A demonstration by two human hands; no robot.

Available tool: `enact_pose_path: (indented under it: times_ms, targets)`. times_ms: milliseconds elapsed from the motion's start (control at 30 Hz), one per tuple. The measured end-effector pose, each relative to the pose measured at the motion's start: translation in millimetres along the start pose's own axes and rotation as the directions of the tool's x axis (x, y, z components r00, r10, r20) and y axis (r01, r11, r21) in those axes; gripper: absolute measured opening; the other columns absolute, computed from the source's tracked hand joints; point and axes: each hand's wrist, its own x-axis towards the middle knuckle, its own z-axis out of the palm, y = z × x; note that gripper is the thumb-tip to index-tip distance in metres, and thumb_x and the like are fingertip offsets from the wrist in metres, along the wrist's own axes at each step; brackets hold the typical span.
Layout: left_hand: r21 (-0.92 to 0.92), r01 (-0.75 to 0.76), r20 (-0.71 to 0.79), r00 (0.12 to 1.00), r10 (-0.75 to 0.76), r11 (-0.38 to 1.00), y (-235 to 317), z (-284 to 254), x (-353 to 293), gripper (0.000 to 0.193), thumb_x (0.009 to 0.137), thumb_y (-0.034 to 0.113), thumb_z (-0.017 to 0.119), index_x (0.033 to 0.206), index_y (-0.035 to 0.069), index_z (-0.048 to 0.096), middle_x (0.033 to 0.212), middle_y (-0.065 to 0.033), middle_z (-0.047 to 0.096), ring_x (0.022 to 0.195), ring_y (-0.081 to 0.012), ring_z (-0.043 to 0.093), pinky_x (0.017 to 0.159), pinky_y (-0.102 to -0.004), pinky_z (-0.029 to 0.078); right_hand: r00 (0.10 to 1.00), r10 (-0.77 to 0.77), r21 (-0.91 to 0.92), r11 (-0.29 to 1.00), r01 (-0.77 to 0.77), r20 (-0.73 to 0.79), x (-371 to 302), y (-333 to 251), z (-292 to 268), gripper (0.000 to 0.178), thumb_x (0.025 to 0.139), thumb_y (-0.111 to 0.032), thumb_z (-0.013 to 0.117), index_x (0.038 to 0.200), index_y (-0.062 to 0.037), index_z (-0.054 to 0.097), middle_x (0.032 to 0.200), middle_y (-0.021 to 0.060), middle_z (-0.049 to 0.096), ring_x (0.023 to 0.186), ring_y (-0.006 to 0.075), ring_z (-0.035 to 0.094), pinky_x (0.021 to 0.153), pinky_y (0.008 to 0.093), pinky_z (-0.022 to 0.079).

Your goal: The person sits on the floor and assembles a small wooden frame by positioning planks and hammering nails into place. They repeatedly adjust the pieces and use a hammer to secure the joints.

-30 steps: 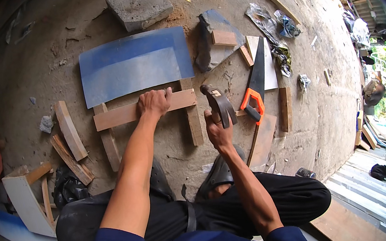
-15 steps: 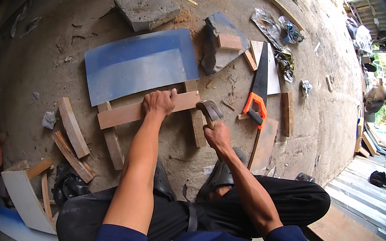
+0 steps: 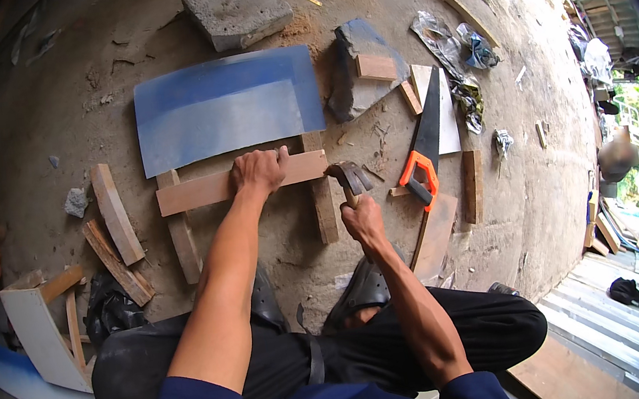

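Note:
A flat wooden board (image 3: pixel 202 194) lies crosswise over two wooden battens, the left batten (image 3: pixel 183 246) and the right batten (image 3: pixel 325 213). My left hand (image 3: pixel 261 170) is closed over the middle of the board, its fingers curled at the far edge. In my right hand (image 3: pixel 363 218) is a claw hammer (image 3: pixel 350 178), gripped by the handle close below its head. The hammer head hangs just beside the board's right end; whether the two touch I cannot tell. Beyond the board, a blue and grey sheet (image 3: pixel 223 111) rests across the battens' far ends.
An orange-handled handsaw (image 3: pixel 428 133) lies at right by a wood offcut (image 3: pixel 474 187). A concrete block (image 3: pixel 238 7) and a stone (image 3: pixel 357 85) bearing a small wood block (image 3: pixel 376 68) are farther off. Wood pieces (image 3: pixel 117 214) and a white box-like frame (image 3: pixel 41 337) stand left.
The hammer has shifted slightly to the right, away from the board's end, with my right hand. My left hand keeps its place on the board. The whole view has moved a little.

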Motion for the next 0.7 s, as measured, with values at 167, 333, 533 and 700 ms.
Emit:
enact_pose_path:
  times_ms: [167, 333, 533, 700]
  targets:
    - [0.003, -0.008, -0.007, 1.0, 0.008, 1.0, -0.3, 1.0, -2.0, 0.056, 0.095, 0.046, 0.036, 0.076, 0.008, 0.072, 0.078, -0.0211, 0.068, 0.081, -0.0418, 0.065, 0.081, -0.0497, 0.045, 0.993, -0.078, -0.006, 0.997, 0.078, -0.087, -10.6, -3.0, 6.5, 0.023, 0.076, -0.016, 0.053, 0.079, 0.0052, 0.061, 0.072, 0.0318, 0.06, 0.074, 0.0455, 0.064, 0.065, 0.0481, 0.049]
    - [0.026, 0.005, 0.016, 1.0, -0.005, 1.0, 1.1, -2.8, -3.1, 0.055, 0.095, 0.046, 0.037, 0.077, 0.008, 0.072, 0.08, -0.0206, 0.068, 0.082, -0.0403, 0.066, 0.079, -0.0494, 0.047, 0.991, -0.111, 0.1, 0.988, 0.118, -0.071, -8.7, -9.4, 5.5, 0.022, 0.079, -0.016, 0.054, 0.087, 0.0039, 0.061, 0.072, 0.0289, 0.06, 0.071, 0.0431, 0.065, 0.064, 0.046, 0.049]
    - [0.025, 0.012, 0.007, 1.0, -0.012, 1.0, -2.1, 0.4, -3.3, 0.056, 0.095, 0.046, 0.037, 0.075, 0.007, 0.072, 0.078, -0.0203, 0.068, 0.082, -0.0403, 0.066, 0.079, -0.0491, 0.047, 0.896, -0.328, 0.157, 0.909, 0.385, -0.299, -10.9, -6.3, 15.0, 0.024, 0.082, -0.018, 0.056, 0.095, 0.001, 0.062, 0.067, 0.0248, 0.059, 0.06, 0.0353, 0.062, 0.059, 0.0414, 0.047]
    - [0.007, 0.003, -0.008, 1.0, -0.003, 1.0, -3.6, 3.0, -1.9, 0.057, 0.094, 0.047, 0.037, 0.074, 0.005, 0.071, 0.078, -0.0208, 0.068, 0.081, -0.0407, 0.065, 0.08, -0.0497, 0.045, 0.999, 0.023, 0.051, 0.998, -0.02, -0.049, 2.0, -0.3, 11.5, 0.026, 0.075, -0.017, 0.054, 0.084, 0.0067, 0.063, 0.075, 0.0334, 0.06, 0.077, 0.0477, 0.063, 0.07, 0.0517, 0.049]
